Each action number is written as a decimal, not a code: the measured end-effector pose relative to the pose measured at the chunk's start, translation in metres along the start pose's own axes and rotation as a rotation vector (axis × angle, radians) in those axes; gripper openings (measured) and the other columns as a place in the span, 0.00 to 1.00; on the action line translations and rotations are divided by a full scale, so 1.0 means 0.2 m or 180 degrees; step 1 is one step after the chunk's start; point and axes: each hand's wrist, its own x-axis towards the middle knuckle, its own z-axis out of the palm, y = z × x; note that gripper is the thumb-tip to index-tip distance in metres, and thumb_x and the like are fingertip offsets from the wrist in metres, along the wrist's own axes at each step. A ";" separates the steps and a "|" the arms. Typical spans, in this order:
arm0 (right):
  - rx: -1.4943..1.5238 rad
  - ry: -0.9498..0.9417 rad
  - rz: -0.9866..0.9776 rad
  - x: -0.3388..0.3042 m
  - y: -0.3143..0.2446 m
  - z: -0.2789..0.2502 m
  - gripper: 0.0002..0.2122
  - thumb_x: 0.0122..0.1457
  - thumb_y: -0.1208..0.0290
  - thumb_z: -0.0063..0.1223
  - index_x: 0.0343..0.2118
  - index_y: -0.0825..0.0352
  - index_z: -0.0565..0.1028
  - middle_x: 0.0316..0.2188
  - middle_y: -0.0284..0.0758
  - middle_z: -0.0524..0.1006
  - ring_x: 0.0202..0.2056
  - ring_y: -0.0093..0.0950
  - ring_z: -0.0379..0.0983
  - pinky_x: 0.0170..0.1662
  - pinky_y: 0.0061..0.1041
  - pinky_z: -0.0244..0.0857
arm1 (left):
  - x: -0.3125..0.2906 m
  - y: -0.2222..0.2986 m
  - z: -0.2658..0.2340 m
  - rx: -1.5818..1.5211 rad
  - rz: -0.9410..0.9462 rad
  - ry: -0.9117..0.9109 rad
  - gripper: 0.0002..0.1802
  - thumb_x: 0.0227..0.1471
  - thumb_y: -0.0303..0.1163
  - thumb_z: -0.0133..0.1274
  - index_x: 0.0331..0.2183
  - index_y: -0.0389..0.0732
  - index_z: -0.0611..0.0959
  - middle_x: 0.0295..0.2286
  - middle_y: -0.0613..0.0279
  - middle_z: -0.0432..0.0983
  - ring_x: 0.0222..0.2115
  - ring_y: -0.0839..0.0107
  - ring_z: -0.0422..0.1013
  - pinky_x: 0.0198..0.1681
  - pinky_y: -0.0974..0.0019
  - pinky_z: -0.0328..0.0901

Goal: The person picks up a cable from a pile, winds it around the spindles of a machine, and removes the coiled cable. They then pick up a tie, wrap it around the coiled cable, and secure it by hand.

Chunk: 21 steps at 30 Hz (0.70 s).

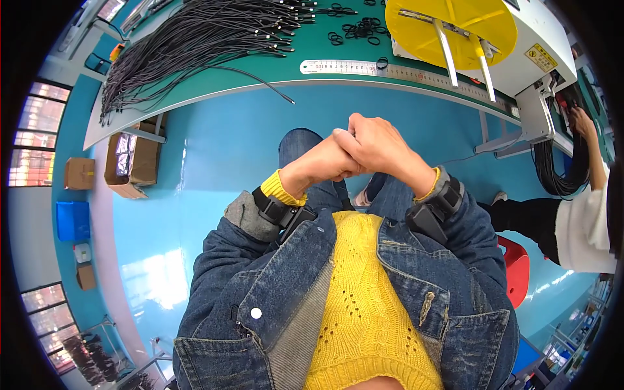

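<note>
My left hand (323,162) and my right hand (382,142) are clasped over my lap, short of the table's front edge. The right one lies over the left and wraps round its fingers. My left hand is closed, its fingers partly covered by the right; no object shows in either. Beyond them, on the green table (214,84), lies a big bundle of black cables (188,49) with small metal plugs. One cable's end hangs past the edge. Several small black cable coils or ties (364,29) lie right of the bundle.
A steel ruler (403,70) runs along the table edge. A yellow round plate with metal posts (452,32) belongs to a white machine (546,39). At right a co-worker's hand (580,122) is at hanging black cables (562,166), near a red stool (513,270). Cardboard boxes (140,159) stand left.
</note>
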 end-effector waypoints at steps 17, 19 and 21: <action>0.1236 -0.0018 0.0056 0.02 0.11 0.01 0.19 0.58 0.59 0.35 0.22 0.70 0.71 0.18 0.42 0.72 0.22 0.41 0.69 0.27 0.34 0.61 | 0.07 -0.23 -0.11 -0.3174 0.0093 -0.1426 0.22 0.51 0.42 0.39 0.43 0.36 0.68 0.36 0.50 0.68 0.26 0.71 0.63 0.21 0.74 0.59; 0.1196 0.0013 0.0032 0.02 0.13 0.02 0.19 0.58 0.59 0.35 0.22 0.70 0.71 0.18 0.42 0.72 0.22 0.41 0.69 0.27 0.34 0.61 | 0.06 -0.24 -0.10 -0.3149 0.0296 -0.1406 0.24 0.49 0.38 0.42 0.47 0.36 0.66 0.40 0.47 0.66 0.29 0.68 0.62 0.24 0.73 0.59; 0.1264 0.0140 -0.0107 0.01 0.15 0.03 0.19 0.60 0.59 0.34 0.21 0.71 0.67 0.15 0.39 0.67 0.19 0.33 0.62 0.25 0.31 0.59 | 0.06 -0.24 -0.10 -0.3048 0.0335 -0.1369 0.24 0.49 0.38 0.42 0.47 0.35 0.66 0.40 0.47 0.66 0.29 0.69 0.63 0.25 0.72 0.60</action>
